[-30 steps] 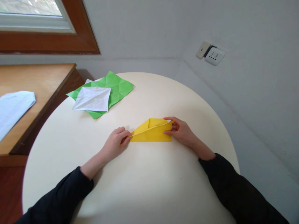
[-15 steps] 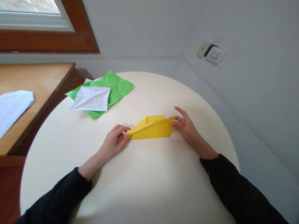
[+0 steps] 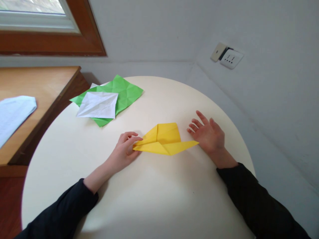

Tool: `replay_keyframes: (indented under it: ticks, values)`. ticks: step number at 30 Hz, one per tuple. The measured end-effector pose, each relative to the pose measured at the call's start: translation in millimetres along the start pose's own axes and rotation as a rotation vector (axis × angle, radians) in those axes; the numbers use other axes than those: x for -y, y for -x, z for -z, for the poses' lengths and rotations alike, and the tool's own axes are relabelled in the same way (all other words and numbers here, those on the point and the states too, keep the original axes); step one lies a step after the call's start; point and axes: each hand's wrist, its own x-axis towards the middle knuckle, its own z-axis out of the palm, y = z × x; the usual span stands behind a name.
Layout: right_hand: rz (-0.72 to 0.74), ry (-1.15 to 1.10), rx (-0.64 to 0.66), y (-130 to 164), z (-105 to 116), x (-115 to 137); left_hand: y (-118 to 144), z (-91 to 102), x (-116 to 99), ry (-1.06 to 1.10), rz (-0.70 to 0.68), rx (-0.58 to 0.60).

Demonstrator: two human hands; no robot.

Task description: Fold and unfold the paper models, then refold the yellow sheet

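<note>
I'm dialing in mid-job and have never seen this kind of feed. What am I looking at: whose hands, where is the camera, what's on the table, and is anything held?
There is no machine here: these are a person's own two bare hands in dark sleeves. The single camera sits on the person's head, looking forward and down.

On the round cream table lies a folded yellow paper. The left hand pinches its left tip between the fingers. The right hand is open with fingers spread, beside the paper's right point and holding nothing.

Farther back lie a creased green sheet with a white sheet on top of it. A wooden desk stands at left.
</note>
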Motion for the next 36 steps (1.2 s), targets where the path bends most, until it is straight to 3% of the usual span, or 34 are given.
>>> replay_keyframes:
  ticks: [6,13,24,36]
  values:
    - [-0.034,-0.225,-0.087,-3.8,2.7,-0.6,2.6,-0.1,0.5,-0.003,-0.049,0.053]
    - [-0.08,-0.426,-0.057,-4.5,1.4,0.5,4.7,-0.4,2.6,0.018,-0.077,0.099]
    - [-0.085,-0.414,-0.06,-3.3,-1.2,0.4,5.2,-0.4,1.7,0.03,-0.064,0.134]
    - [-0.101,-0.404,-0.056,-2.9,-2.6,2.4,1.1,7.1,-5.6,-0.064,-0.169,0.242]
